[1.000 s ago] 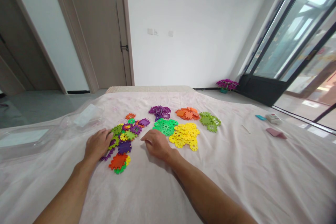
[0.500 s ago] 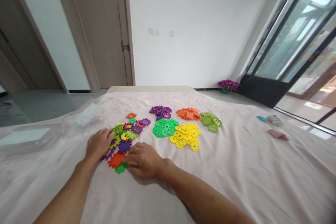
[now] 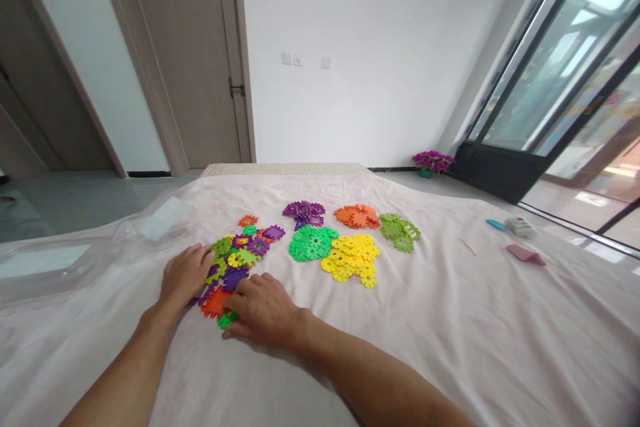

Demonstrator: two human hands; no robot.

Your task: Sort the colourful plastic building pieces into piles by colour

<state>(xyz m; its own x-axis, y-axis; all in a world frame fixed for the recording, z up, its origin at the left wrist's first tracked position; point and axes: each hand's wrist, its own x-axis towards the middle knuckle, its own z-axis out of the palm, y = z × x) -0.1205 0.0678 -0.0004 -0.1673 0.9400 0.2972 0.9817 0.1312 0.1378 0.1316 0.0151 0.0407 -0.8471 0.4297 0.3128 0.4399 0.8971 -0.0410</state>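
My left hand lies along the left edge of a mixed heap of plastic building pieces, its fingers stretched over the pieces and partly bent. At the heap's near right edge is my right hand, thumb and fingers apart. Between them shows a green snowflake piece, and the index finger reaches to an orange gear-shaped piece. A dark purple square piece lies just beyond. Some pieces are hidden under both hands.
Sorted piles lie to the right: purple, green, yellow, orange and light green. Clear plastic containers stand at left. A pink cloth piece and a small white box are at right.
My right hand has shifted slightly nearer and left, its thumb now spread below the green piece. My left hand stays at the heap's edge.
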